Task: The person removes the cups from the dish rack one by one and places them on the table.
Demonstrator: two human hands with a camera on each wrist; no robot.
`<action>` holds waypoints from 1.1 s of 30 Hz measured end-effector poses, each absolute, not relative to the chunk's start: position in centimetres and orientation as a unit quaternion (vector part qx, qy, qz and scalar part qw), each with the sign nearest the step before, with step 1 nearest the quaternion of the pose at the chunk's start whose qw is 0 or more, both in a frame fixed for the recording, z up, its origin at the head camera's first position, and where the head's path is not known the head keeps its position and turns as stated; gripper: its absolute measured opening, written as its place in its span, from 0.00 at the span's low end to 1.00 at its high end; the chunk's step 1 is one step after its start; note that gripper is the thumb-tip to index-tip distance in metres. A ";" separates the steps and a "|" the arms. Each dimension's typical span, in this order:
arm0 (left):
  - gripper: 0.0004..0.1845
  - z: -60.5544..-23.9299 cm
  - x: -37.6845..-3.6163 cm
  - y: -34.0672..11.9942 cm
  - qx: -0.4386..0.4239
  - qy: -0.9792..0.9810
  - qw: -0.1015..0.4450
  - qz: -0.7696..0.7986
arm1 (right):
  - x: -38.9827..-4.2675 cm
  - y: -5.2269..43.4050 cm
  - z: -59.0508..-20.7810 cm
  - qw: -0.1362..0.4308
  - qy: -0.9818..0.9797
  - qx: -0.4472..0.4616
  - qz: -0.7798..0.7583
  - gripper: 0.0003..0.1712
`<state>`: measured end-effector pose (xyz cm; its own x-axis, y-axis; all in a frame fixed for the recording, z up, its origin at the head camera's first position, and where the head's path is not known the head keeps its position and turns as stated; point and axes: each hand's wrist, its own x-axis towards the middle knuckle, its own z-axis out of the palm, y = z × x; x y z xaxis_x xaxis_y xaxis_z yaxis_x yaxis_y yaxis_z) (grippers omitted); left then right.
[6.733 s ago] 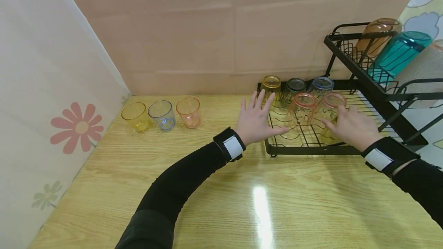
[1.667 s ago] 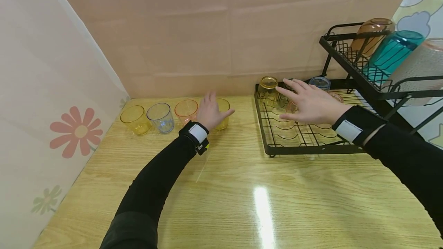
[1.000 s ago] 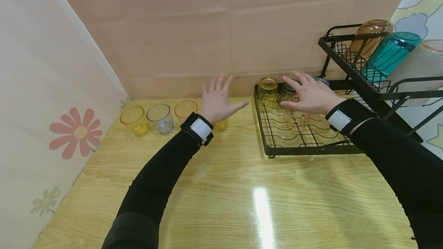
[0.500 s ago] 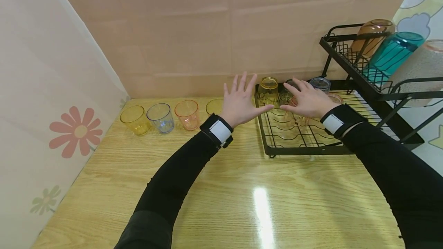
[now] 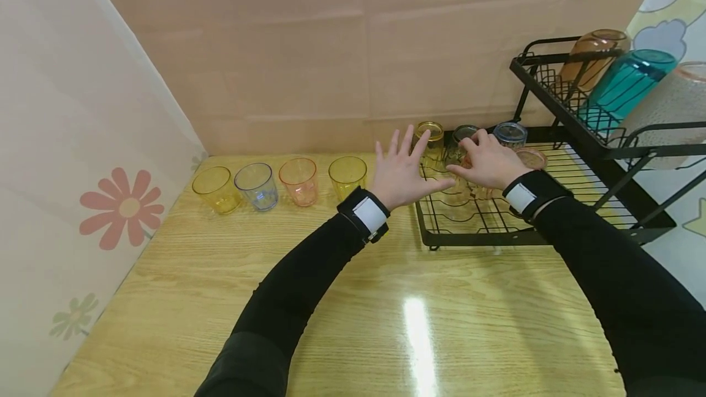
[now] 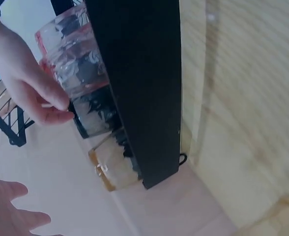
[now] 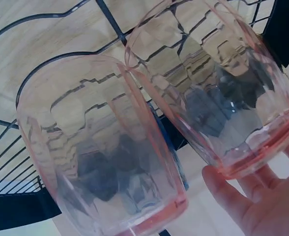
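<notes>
My right hand is over the lower tier of the black dish rack. Its thumb and fingers pinch the base of an upside-down pink-tinted glass; in the head view the hand covers much of that glass. Beside it stands a second upside-down pink glass. Spread wide and holding nothing, my left hand hovers at the rack's left edge, in front of an upturned amber glass. Behind the right hand are an upturned dark grey glass and a blue-rimmed glass.
Left of the rack, a row of upright glasses lines the wooden table: yellow, blue-rimmed, pink and another yellow. On the upper tier lean an orange glass, a teal glass and a frosted one.
A yellow glass from the rack's front now stands at the row's right end. My left hand has moved back right to the rack, and my right fingers have closed on the pink glass.
</notes>
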<state>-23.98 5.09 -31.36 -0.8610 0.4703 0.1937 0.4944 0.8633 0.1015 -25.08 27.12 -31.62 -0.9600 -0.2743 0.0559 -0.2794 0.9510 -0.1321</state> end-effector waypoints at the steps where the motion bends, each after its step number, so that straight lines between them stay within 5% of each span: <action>1: 0.56 -31.5 -23.9 5.2 -0.252 -0.962 0.077 -0.076 | -25.1 27.1 -31.7 0.023 -0.988 0.138 0.071 0.35; 9: 0.56 -32.8 -23.8 5.8 -0.258 -0.960 0.065 -0.087 | -25.3 27.1 -32.8 0.022 -0.991 0.126 0.048 0.23; 19: 0.56 -33.7 -23.3 6.4 -0.264 -0.958 0.038 -0.102 | -25.4 26.8 -33.0 0.056 -0.990 0.121 0.034 0.21; 33: 0.57 -31.8 -23.6 4.2 -0.274 -0.956 0.049 -0.094 | -24.6 26.4 -26.7 0.073 -0.990 0.114 0.033 0.19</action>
